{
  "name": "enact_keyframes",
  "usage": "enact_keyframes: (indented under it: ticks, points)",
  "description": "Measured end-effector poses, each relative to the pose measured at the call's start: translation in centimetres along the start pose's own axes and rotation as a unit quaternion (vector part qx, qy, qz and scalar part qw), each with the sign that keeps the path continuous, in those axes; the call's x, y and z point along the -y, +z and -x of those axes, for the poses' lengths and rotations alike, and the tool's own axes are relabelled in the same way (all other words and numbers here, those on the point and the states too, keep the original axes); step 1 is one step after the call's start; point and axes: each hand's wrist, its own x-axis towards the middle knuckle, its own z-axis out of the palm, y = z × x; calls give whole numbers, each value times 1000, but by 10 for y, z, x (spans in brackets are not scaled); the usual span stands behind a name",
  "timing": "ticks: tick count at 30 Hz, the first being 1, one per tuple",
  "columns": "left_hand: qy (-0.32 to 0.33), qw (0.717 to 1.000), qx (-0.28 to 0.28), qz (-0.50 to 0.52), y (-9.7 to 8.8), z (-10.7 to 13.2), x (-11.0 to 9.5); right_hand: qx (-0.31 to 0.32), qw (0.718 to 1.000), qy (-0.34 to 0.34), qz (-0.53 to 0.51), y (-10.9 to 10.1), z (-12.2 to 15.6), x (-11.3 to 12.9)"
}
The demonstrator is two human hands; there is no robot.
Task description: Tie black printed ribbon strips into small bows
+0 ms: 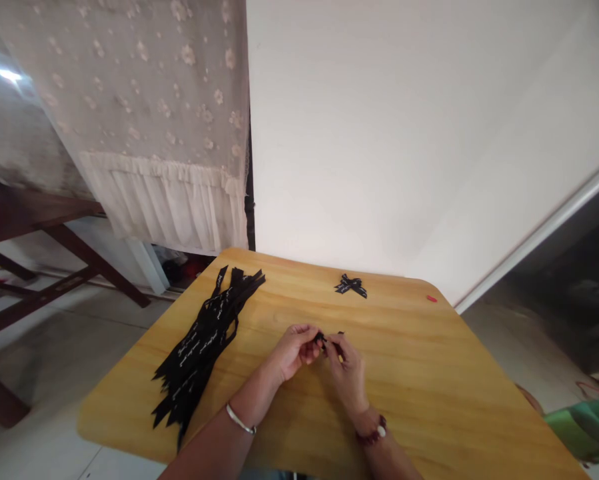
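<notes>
My left hand (299,348) and my right hand (346,363) meet over the middle of the table, fingertips almost touching. Between them is a small bunched black ribbon (320,339), pinched by the fingers of both hands; most of it is hidden, with a dark end showing just above the right fingers. Farther back lies a black ribbon bow (351,285) with white lettering. To the left of my hands, a heap of long black ribbons (206,340) with white script and pointed-cut ends stretches along the table's left side.
The wooden table (404,373) has rounded corners and touches a white wall panel (379,133) at the back. A small red object (432,299) lies near its far right corner. A lace curtain (169,120) hangs behind left; a green item (586,430) is at lower right.
</notes>
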Motion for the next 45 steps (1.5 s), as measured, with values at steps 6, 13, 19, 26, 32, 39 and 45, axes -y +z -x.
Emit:
enact_keyframes:
  ticks: [6, 13, 19, 26, 32, 39, 45]
  points:
    - [18, 998, 17, -54, 1, 1, -2, -2, 997, 61, -55, 0, -2, 2]
    - [10, 991, -19, -133, -1, 3, -6, 69, 954, 165, -242, -6, -12, 11]
    - [-20, 989, -9, -149, -3, 4, -10, 94, 934, 193, -286, -11, -13, 11]
    - [-16, 980, -19, -198, 0, 4, -8, 75, 944, 190, -257, -11, -16, 8]
    - [45, 965, -50, -255, 5, -1, 1, 49, 982, 121, -137, -7, -12, 3]
    - [71, 957, -81, -269, 7, -6, 14, 44, 999, 0, 25, -3, -6, 3]
    - [86, 950, -92, -284, 2, -11, 25, 72, 991, -49, 100, -1, 0, 4]
